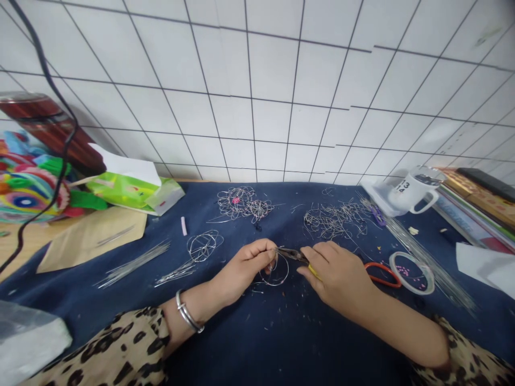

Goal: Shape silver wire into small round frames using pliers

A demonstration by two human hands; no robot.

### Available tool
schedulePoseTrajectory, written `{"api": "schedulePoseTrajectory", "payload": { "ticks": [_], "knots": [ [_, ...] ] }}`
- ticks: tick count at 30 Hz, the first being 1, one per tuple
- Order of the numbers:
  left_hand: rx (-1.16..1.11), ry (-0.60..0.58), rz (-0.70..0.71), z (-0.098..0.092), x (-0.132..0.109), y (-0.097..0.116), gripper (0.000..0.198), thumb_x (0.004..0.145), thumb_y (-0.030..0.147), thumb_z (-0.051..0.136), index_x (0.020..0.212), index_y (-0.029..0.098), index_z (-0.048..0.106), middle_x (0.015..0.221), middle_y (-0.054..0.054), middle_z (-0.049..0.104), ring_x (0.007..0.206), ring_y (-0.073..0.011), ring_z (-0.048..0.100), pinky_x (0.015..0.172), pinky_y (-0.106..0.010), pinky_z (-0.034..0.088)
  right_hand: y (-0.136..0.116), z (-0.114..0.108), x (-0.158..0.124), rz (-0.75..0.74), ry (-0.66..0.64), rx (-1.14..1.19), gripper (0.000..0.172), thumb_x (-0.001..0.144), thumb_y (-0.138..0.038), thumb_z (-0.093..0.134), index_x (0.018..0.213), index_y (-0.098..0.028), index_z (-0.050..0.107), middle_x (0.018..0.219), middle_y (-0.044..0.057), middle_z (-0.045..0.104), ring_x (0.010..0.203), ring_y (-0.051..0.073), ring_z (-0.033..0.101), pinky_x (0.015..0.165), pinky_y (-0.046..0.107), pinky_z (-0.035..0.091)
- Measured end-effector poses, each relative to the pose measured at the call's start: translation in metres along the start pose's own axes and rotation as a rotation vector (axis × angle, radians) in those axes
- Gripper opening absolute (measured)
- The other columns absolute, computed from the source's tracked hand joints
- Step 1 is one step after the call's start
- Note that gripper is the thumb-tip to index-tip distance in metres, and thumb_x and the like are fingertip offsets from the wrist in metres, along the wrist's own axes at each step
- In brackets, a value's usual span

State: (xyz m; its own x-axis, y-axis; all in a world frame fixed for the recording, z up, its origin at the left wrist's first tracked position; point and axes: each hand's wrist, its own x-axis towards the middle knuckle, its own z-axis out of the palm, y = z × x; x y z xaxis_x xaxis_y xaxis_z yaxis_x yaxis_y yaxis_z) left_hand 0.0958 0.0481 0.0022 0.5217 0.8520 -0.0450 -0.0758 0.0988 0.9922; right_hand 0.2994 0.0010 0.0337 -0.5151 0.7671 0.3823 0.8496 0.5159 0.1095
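Note:
Between thumb and fingers, my left hand (251, 264) pinches a thin loop of silvery wire (286, 277). My right hand (341, 271) is closed round the yellow handles of a pair of pliers (293, 254). The pliers' jaws point left and meet the wire at my left fingertips; whether they grip it I cannot tell. Just left of my left hand lie a coil of wire (204, 245) and a small bundle of short wires (177, 272). Beyond my hands are two tangled wire heaps, one with a pink spot (236, 200), the other greyish (336, 219).
Orange-red scissor-like handles (382, 274) and a round dish of pink beads (427, 287) sit to the right, beside long straight wires (438, 268). A white mug (414, 194) and stacked books (477, 214) stand behind. Leftward are more wires (134, 264), brown paper (92, 241) and a plastic bag (30, 343).

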Motion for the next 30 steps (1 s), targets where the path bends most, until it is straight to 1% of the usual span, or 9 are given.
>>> {"api": "schedulePoseTrajectory", "payload": {
  "ticks": [4,11,17,22,30],
  "knots": [
    [-0.035,0.011,-0.008,0.000,0.001,0.001,0.017,0.085,0.027,0.047,0.076,0.015,0.055,0.063,0.001,0.049,0.059,-0.0102,0.042,0.058,-0.023,0.034,0.002,-0.002,0.000,-0.008,-0.006,0.008,0.031,0.086,-0.034,0.047,0.105,-0.013,0.057,0.084,0.010,0.058,0.078,0.020,0.051,0.068,0.032,0.043],
    [-0.048,0.022,-0.001,-0.001,0.001,0.000,0.017,0.085,0.026,0.048,0.075,0.015,0.055,0.063,0.001,0.049,0.058,-0.0095,0.041,0.058,-0.023,0.034,0.005,-0.004,0.000,-0.012,-0.013,-0.003,0.029,0.087,-0.033,0.046,0.105,-0.014,0.057,0.084,0.008,0.059,0.076,0.019,0.051,0.068,0.032,0.043],
    [-0.023,-0.006,-0.002,-0.002,0.001,0.000,0.018,0.086,0.028,0.048,0.077,0.015,0.056,0.065,0.001,0.050,0.060,-0.0098,0.042,0.060,-0.023,0.035,0.006,-0.001,-0.001,-0.023,0.001,-0.008,0.027,0.088,-0.031,0.046,0.106,-0.014,0.057,0.084,0.008,0.060,0.076,0.018,0.052,0.067,0.031,0.043],
    [-0.048,-0.039,-0.014,-0.002,0.000,-0.002,0.016,0.086,0.027,0.049,0.078,0.015,0.055,0.066,0.001,0.050,0.061,-0.0097,0.043,0.061,-0.024,0.035,0.004,0.002,-0.001,-0.040,0.011,-0.009,0.027,0.088,-0.032,0.046,0.105,-0.014,0.057,0.083,0.008,0.060,0.076,0.018,0.052,0.067,0.030,0.042],
    [-0.081,-0.025,-0.010,-0.003,0.002,-0.002,0.018,0.088,0.027,0.047,0.078,0.014,0.054,0.066,0.001,0.049,0.060,-0.0085,0.042,0.059,-0.022,0.034,0.011,-0.010,0.002,-0.030,0.002,-0.002,0.029,0.087,-0.033,0.046,0.107,-0.014,0.057,0.085,0.008,0.059,0.077,0.018,0.050,0.069,0.031,0.041]
  ]
}}
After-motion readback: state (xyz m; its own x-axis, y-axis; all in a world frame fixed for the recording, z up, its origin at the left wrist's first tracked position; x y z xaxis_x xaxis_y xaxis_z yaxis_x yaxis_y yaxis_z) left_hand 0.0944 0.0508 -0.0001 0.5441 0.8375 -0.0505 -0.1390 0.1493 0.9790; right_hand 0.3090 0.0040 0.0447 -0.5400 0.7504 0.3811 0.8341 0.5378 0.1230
